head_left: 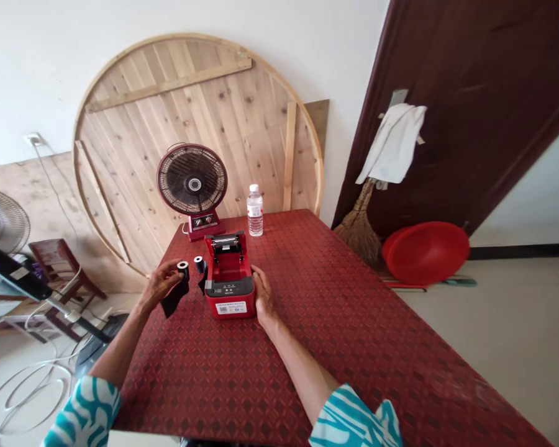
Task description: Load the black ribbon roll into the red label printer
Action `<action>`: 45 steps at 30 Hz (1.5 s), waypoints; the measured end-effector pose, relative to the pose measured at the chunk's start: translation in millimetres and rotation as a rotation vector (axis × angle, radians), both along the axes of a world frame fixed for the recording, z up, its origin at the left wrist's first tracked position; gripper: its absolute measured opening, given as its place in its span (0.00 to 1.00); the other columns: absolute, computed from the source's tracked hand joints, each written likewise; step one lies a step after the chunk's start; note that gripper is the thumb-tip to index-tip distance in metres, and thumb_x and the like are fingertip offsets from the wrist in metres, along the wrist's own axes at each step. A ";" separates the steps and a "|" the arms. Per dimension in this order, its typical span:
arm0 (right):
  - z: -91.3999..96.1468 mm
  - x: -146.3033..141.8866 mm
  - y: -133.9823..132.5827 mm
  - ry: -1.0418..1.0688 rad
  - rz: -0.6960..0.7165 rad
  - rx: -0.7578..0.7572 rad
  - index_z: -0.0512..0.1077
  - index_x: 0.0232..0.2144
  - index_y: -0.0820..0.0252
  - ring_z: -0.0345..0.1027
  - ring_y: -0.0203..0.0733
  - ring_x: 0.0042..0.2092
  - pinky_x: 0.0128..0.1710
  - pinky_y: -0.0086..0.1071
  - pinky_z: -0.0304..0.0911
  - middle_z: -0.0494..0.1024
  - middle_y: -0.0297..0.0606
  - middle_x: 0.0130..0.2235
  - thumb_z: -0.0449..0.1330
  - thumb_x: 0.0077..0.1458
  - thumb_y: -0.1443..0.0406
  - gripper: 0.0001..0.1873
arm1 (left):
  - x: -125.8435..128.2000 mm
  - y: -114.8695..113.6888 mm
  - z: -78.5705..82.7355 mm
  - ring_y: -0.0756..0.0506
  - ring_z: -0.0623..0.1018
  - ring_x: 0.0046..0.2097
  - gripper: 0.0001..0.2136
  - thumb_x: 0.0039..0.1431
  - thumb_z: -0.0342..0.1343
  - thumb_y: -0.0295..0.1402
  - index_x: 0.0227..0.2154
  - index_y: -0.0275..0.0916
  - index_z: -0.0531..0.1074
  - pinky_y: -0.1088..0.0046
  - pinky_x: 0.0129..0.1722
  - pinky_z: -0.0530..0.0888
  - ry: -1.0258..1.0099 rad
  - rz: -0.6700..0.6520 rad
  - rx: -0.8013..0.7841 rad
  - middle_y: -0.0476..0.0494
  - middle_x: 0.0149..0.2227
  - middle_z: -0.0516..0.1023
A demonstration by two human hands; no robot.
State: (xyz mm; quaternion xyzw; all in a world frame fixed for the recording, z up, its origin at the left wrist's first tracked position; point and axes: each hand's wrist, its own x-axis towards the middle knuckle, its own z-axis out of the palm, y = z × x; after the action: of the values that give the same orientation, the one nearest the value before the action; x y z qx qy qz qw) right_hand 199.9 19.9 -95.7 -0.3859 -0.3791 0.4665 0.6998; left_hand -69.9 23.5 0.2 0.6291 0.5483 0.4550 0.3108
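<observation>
Left of centre, the left hand [163, 282] pinches a black roll [183, 270], whose dangling strip [174, 299] could unwind if that grip slackened. The right hand [263, 294] lies uncurled against the central red desktop printer [230, 288].

Smooth, glossy plastic printer [230, 290]; held roll [183, 272], perhaps thin film; clear plastic bottle [255, 214]; matt wooden disc [256, 130].

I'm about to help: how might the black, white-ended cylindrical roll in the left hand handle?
The black cylindrical roll, being round, could roll if laid sideways; its small size suggests lightness. The thin black sheet hanging below looks floppy.
</observation>
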 end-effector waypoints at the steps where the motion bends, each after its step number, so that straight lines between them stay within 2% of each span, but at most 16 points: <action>1: 0.3 0.3 -0.3 0.001 -0.001 -0.005 0.73 0.47 0.53 0.67 0.46 0.51 0.49 0.39 0.63 0.78 0.37 0.46 0.55 0.52 0.48 0.24 | -1.2 -0.5 -13.2 0.47 0.75 0.29 0.30 0.41 0.64 0.46 0.47 0.35 0.72 0.71 0.30 0.71 -0.023 0.025 -0.032 0.46 0.29 0.77; 4: 0.8 1.3 -1.1 0.003 -0.004 -0.016 0.73 0.46 0.54 0.67 0.47 0.51 0.49 0.40 0.63 0.79 0.38 0.46 0.56 0.52 0.48 0.25 | 5.7 -1.9 -40.9 0.46 0.76 0.30 0.28 0.38 0.65 0.47 0.42 0.36 0.72 0.71 0.31 0.71 -0.039 0.064 -0.070 0.46 0.29 0.77; 6: 0.6 1.9 -1.5 0.005 -0.002 -0.027 0.73 0.47 0.54 0.68 0.47 0.51 0.49 0.40 0.63 0.79 0.38 0.47 0.56 0.52 0.48 0.25 | 10.0 -2.4 -46.8 0.44 0.77 0.33 0.28 0.38 0.64 0.48 0.42 0.37 0.72 0.70 0.34 0.72 -0.004 0.053 -0.069 0.44 0.33 0.79; 9: 0.4 1.8 -1.9 0.008 0.011 -0.049 0.72 0.47 0.54 0.69 0.47 0.50 0.48 0.40 0.63 0.79 0.38 0.47 0.56 0.51 0.48 0.26 | 6.7 1.0 -40.1 0.41 0.78 0.41 0.28 0.45 0.60 0.51 0.45 0.36 0.71 0.68 0.39 0.73 0.051 0.035 -0.070 0.38 0.42 0.79; 13: 2.2 1.0 -2.3 0.011 0.019 -0.070 0.72 0.48 0.54 0.70 0.47 0.48 0.47 0.40 0.64 0.79 0.39 0.47 0.56 0.52 0.47 0.26 | 0.0 21.3 -19.6 0.39 0.75 0.50 0.28 0.53 0.53 0.51 0.50 0.35 0.71 0.67 0.44 0.71 0.089 0.089 -0.064 0.36 0.49 0.77; 16: 4.0 1.7 -2.8 0.005 0.018 -0.066 0.72 0.47 0.55 0.69 0.47 0.49 0.48 0.40 0.63 0.78 0.39 0.49 0.56 0.51 0.47 0.26 | 7.8 44.0 -7.7 0.39 0.76 0.48 0.23 0.48 0.57 0.44 0.45 0.36 0.75 0.68 0.43 0.71 0.148 0.096 -0.142 0.38 0.45 0.80; 19: 4.2 2.5 -2.9 -0.018 0.012 -0.054 0.72 0.47 0.55 0.68 0.49 0.52 0.49 0.41 0.62 0.77 0.39 0.50 0.56 0.52 0.48 0.26 | 22.4 62.5 -4.3 0.43 0.77 0.39 0.14 0.41 0.59 0.35 0.34 0.36 0.78 0.71 0.37 0.70 0.250 0.003 -0.231 0.46 0.32 0.81; 21: 3.6 2.7 -2.9 -0.030 0.005 -0.053 0.72 0.47 0.54 0.66 0.49 0.54 0.50 0.41 0.62 0.77 0.39 0.51 0.56 0.52 0.48 0.25 | 30.5 69.8 -6.1 0.45 0.75 0.32 0.09 0.39 0.57 0.32 0.27 0.36 0.77 0.73 0.32 0.68 0.305 -0.046 -0.255 0.51 0.23 0.76; 23: 3.0 2.7 -2.9 -0.036 -0.005 -0.052 0.72 0.47 0.54 0.66 0.49 0.54 0.51 0.41 0.61 0.77 0.38 0.50 0.56 0.52 0.48 0.24 | 35.0 73.0 -8.8 0.47 0.72 0.28 0.07 0.39 0.57 0.32 0.23 0.36 0.74 0.74 0.28 0.66 0.325 -0.033 -0.250 0.53 0.19 0.72; 27: 1.8 3.1 -2.4 -0.042 -0.013 -0.024 0.73 0.46 0.53 0.66 0.49 0.54 0.51 0.41 0.61 0.78 0.37 0.49 0.56 0.53 0.48 0.24 | 31.3 69.7 -8.2 0.47 0.73 0.30 0.11 0.41 0.57 0.38 0.26 0.35 0.73 0.74 0.29 0.67 0.297 0.007 -0.202 0.50 0.23 0.74; 29: 0.8 3.3 -1.5 -0.038 -0.007 -0.008 0.73 0.46 0.52 0.66 0.49 0.54 0.51 0.41 0.62 0.78 0.37 0.48 0.56 0.53 0.48 0.23 | 23.7 63.5 -4.1 0.46 0.75 0.34 0.15 0.43 0.57 0.40 0.32 0.35 0.73 0.74 0.32 0.69 0.146 0.009 -0.159 0.47 0.29 0.77; 32: 0.2 2.6 0.0 -0.020 -0.002 0.002 0.73 0.46 0.52 0.66 0.49 0.53 0.51 0.42 0.62 0.78 0.38 0.48 0.56 0.53 0.48 0.24 | 12.3 48.5 4.9 0.44 0.77 0.36 0.20 0.46 0.56 0.44 0.39 0.36 0.71 0.71 0.34 0.73 -0.148 -0.047 -0.125 0.44 0.34 0.78; 36: 3.4 0.2 -0.2 -0.003 -0.010 -0.006 0.74 0.45 0.52 0.66 0.49 0.53 0.52 0.42 0.61 0.78 0.38 0.47 0.56 0.52 0.49 0.23 | 19.8 24.4 19.2 0.45 0.78 0.33 0.22 0.48 0.57 0.47 0.43 0.38 0.71 0.70 0.31 0.74 -0.224 -0.160 -0.164 0.42 0.35 0.79; 39: 6.6 -0.8 -1.3 -0.001 -0.017 0.008 0.74 0.45 0.52 0.66 0.48 0.52 0.52 0.41 0.61 0.78 0.37 0.46 0.56 0.53 0.49 0.22 | 48.8 9.5 31.6 0.44 0.78 0.34 0.25 0.48 0.59 0.47 0.48 0.38 0.70 0.69 0.31 0.74 -0.094 -0.290 -0.191 0.40 0.37 0.80; 41: 8.2 -0.9 -1.4 -0.004 -0.019 0.006 0.74 0.45 0.52 0.66 0.47 0.52 0.53 0.41 0.60 0.78 0.36 0.46 0.56 0.53 0.50 0.21 | 72.9 2.5 40.8 0.42 0.78 0.39 0.24 0.50 0.59 0.45 0.48 0.38 0.72 0.68 0.38 0.74 0.123 -0.383 -0.127 0.40 0.40 0.80; 45: 10.7 -1.9 -0.1 -0.017 -0.025 0.011 0.74 0.45 0.52 0.67 0.46 0.51 0.55 0.41 0.58 0.77 0.37 0.46 0.55 0.54 0.52 0.20 | 111.6 1.4 56.9 0.42 0.78 0.45 0.17 0.53 0.58 0.38 0.45 0.40 0.75 0.68 0.46 0.72 0.619 -0.369 0.036 0.43 0.43 0.80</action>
State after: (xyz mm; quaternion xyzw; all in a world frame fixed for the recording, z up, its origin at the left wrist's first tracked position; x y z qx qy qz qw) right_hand 198.0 19.8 -85.0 -0.3906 -0.3827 0.4524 0.7045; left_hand 41.7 24.9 57.1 0.8307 0.4856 0.1890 0.1959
